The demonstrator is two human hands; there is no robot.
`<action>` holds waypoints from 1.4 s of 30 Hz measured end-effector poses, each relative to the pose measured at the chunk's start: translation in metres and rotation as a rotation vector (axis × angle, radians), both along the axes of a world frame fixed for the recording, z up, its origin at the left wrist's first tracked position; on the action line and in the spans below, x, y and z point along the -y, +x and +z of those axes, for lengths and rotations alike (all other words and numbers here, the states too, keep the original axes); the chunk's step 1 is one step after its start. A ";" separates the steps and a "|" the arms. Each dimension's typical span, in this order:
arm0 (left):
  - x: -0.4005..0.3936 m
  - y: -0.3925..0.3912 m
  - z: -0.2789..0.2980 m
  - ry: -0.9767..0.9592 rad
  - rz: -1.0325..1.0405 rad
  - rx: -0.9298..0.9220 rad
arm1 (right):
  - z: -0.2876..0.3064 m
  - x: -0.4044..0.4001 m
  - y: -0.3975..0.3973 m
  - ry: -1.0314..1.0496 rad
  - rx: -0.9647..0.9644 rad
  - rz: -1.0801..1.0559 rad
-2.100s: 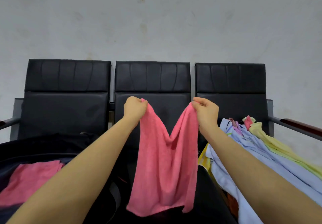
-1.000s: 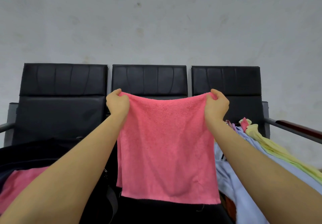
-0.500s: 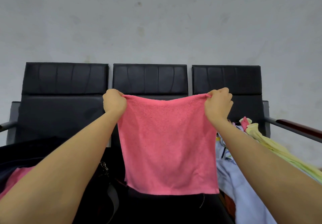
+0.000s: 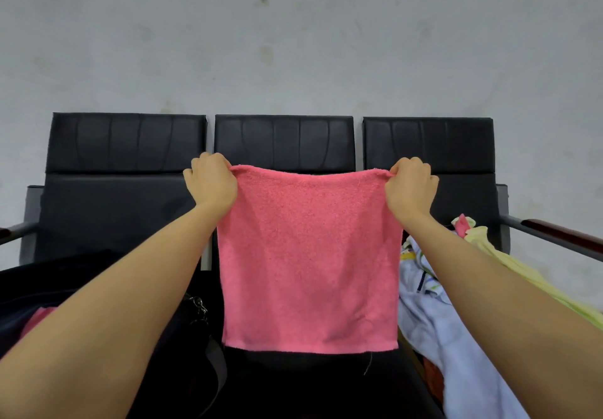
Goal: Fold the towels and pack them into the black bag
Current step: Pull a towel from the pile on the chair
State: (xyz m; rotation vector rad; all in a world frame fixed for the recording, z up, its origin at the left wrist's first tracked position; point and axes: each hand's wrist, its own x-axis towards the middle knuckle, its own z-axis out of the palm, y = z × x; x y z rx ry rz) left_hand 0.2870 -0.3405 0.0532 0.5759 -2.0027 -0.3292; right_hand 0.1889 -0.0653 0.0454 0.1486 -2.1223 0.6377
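A pink towel hangs flat and spread out in front of the middle black seat. My left hand pinches its top left corner and my right hand pinches its top right corner, both raised to the height of the seat backs. The towel's lower edge hangs free above the seat. The black bag lies open on the left seat, with a strip of another pink towel showing inside it, mostly hidden by my left forearm.
A row of three black chairs stands against a grey wall. A heap of pale blue cloth and yellow cloth covers the right seat. Metal armrests stick out at both ends, the right armrest topped with dark wood.
The towel went from sagging between my close-together hands to stretched flat. My hands moved apart and a little upward, and the lower edge rose off the seat.
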 end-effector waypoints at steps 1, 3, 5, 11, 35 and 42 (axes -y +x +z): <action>0.000 0.001 0.000 0.013 -0.026 -0.003 | 0.000 0.000 0.000 -0.012 -0.002 0.005; -0.001 0.002 0.001 0.058 -0.086 -0.021 | 0.000 0.000 0.000 -0.032 -0.011 0.013; -0.001 0.002 0.001 0.082 -0.125 -0.046 | -0.001 -0.002 -0.001 -0.057 -0.022 0.029; -0.009 0.000 -0.009 0.072 -0.096 0.063 | -0.013 -0.004 -0.002 -0.191 0.125 0.088; -0.017 -0.077 -0.085 1.024 -0.520 -0.023 | -0.082 0.013 -0.074 -0.707 0.271 0.484; -0.010 -0.109 -0.074 0.869 -0.515 -0.323 | -0.058 0.029 -0.086 -0.896 0.122 0.582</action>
